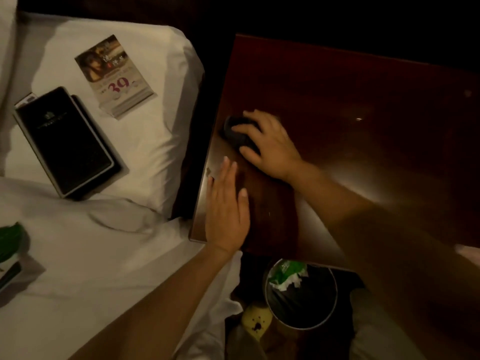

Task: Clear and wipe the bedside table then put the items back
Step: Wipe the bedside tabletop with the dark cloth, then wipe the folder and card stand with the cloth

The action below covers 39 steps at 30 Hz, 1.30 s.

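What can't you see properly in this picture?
- Head view: the dark cloth is mostly covered by the right hand.
- The green thing on the bed is cut off by the left edge.
- The small print on the card is too blurry.
- The bin is partly hidden under the table.

desk top: bare dark wood stretches wide to the right of and beyond the right hand; nothing stands there.
left edge: the left hand lies flat along it, the right hand just beyond on a dark cloth.
gap left of the hands: narrow dark slot between desk and pillow.
bed: black folder and card stand occupy the pillow.
below the hands: waste bin fills the floor at the desk's near edge.
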### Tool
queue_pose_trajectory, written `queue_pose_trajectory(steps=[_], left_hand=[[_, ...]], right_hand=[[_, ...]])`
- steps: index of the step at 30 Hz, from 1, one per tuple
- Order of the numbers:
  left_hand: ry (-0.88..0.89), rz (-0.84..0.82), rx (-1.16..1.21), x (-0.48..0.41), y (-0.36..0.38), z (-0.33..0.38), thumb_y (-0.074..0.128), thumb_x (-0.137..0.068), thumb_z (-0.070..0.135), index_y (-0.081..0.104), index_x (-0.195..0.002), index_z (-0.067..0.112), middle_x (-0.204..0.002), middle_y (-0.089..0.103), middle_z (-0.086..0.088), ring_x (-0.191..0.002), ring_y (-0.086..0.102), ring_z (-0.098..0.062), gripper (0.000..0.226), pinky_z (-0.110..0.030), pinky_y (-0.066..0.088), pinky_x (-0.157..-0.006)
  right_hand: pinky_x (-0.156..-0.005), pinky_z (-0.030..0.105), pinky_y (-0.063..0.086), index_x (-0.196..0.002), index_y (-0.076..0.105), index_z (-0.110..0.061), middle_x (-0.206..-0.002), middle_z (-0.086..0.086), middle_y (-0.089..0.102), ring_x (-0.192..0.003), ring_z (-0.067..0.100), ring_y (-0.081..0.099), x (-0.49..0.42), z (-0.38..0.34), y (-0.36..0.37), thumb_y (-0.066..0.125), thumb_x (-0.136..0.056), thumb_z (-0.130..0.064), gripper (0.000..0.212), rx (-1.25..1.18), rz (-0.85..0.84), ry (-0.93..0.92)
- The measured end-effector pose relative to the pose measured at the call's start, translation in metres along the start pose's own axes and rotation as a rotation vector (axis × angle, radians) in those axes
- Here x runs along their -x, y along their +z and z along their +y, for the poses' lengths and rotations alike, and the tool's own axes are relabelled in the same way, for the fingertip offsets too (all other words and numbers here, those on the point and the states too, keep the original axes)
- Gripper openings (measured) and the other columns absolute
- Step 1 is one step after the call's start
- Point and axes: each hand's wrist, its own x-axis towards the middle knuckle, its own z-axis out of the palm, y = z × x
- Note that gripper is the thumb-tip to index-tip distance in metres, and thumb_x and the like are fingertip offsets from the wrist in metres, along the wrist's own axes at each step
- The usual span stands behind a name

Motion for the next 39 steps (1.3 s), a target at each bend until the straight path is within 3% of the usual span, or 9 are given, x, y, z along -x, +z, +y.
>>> queue_pose_trajectory(steps=[2, 7, 13, 17, 22, 26, 30, 34, 39], left_hand=[[-0.112, 0.09, 0.262, -0.001, -0.01, 0.002, 0.031, -0.097, 0.022, 0.024, -0.145, 0.012, -0.154, 0.029, -0.012, -0.141, 0.025, -0.012, 0.049, -0.023, 0.018, -0.118], [-0.304, 0.306, 0.398, 0.005, -0.041, 0.005, 0.03, -0.099, 0.022, 0.03, -0.145, 0.01, -0.151, 0.036, -0.007, -0.134, 0.031, -0.007, 0.047, 0.008, 0.019, -0.098], [-0.5, 0.445, 0.402, 0.036, -0.106, -0.014, 0.038, -0.098, 0.019, 0.052, -0.126, 0.014, -0.124, 0.058, 0.002, -0.115, 0.054, -0.013, 0.031, -0.021, 0.04, -0.096], [-0.65, 0.468, 0.388, 0.06, -0.155, -0.032, 0.04, -0.097, 0.012, 0.056, -0.119, 0.009, -0.121, 0.062, -0.011, -0.111, 0.058, -0.027, 0.027, -0.046, 0.047, -0.1], [-0.787, 0.54, 0.29, 0.094, -0.219, -0.063, 0.041, -0.095, 0.005, 0.057, -0.119, 0.003, -0.122, 0.061, -0.016, -0.113, 0.056, -0.028, 0.028, -0.027, 0.039, -0.095], [-0.921, 0.621, 0.187, 0.1, -0.276, -0.099, 0.043, -0.094, 0.005, 0.055, -0.12, -0.005, -0.125, 0.058, -0.023, -0.116, 0.053, -0.036, 0.031, -0.037, 0.039, -0.101], [-1.06, 0.58, 0.081, 0.106, -0.315, -0.143, 0.046, -0.092, 0.006, 0.051, -0.129, -0.002, -0.129, 0.052, -0.028, -0.12, 0.048, -0.039, 0.038, -0.042, 0.037, -0.104], [-1.254, 0.375, 0.013, 0.106, -0.331, -0.177, 0.048, -0.091, 0.017, 0.045, -0.137, 0.014, -0.138, 0.043, -0.022, -0.127, 0.041, -0.039, 0.046, -0.047, 0.037, -0.104], [-1.419, 0.28, 0.13, 0.102, -0.328, -0.202, 0.052, -0.089, 0.018, 0.04, -0.134, 0.003, -0.137, 0.041, -0.024, -0.127, 0.039, -0.04, 0.049, -0.046, 0.037, -0.104]], right_hand=[[-0.115, 0.044, 0.022, -0.132, 0.049, -0.02, -0.148, 0.013, 0.037, -0.139, 0.035, 0.028, 0.04, -0.025, 0.012, 0.056, -0.086, -0.031, 0.047, -0.003, -0.022, -0.001], [-0.112, 0.048, 0.03, -0.129, 0.048, -0.01, -0.138, 0.018, 0.049, -0.132, 0.032, 0.036, 0.11, -0.107, 0.053, 0.06, -0.083, -0.026, 0.051, -0.248, 0.045, 0.08], [-0.11, 0.037, 0.027, -0.127, 0.053, -0.021, -0.142, 0.007, 0.042, -0.129, 0.029, 0.035, 0.132, -0.164, 0.066, 0.055, -0.081, -0.008, 0.047, -0.291, -0.101, 0.154], [-0.097, 0.023, 0.034, -0.122, 0.055, -0.018, -0.127, 0.009, 0.048, -0.117, 0.024, 0.045, 0.133, -0.195, 0.045, 0.055, -0.087, -0.008, 0.037, -0.627, -0.22, 0.256], [-0.061, 0.005, 0.048, -0.111, 0.058, -0.023, -0.098, -0.003, 0.061, -0.088, 0.012, 0.061, 0.102, -0.238, 0.011, 0.053, -0.09, -0.005, 0.028, -0.952, -0.284, 0.433], [-0.042, 0.007, 0.047, -0.1, 0.061, -0.026, -0.076, -0.007, 0.062, -0.056, 0.001, 0.063, 0.057, -0.269, -0.005, 0.053, -0.091, -0.007, 0.023, -1.071, -0.236, 0.555], [-0.061, 0.017, 0.053, -0.118, 0.057, -0.018, -0.09, 0.002, 0.063, -0.078, 0.014, 0.061, 0.014, -0.305, -0.011, 0.053, -0.091, -0.01, 0.028, -1.036, -0.247, 0.573], [-0.057, 0.012, 0.05, -0.121, 0.055, -0.016, -0.095, 0.0, 0.06, -0.073, 0.002, 0.057, -0.023, -0.335, -0.001, 0.052, -0.092, -0.011, 0.03, -0.967, -0.282, 0.523], [-0.07, 0.021, 0.049, -0.121, 0.054, -0.015, -0.095, -0.003, 0.058, -0.078, 0.005, 0.056, -0.046, -0.363, 0.031, 0.053, -0.092, -0.011, 0.029, -0.891, -0.363, 0.456]])
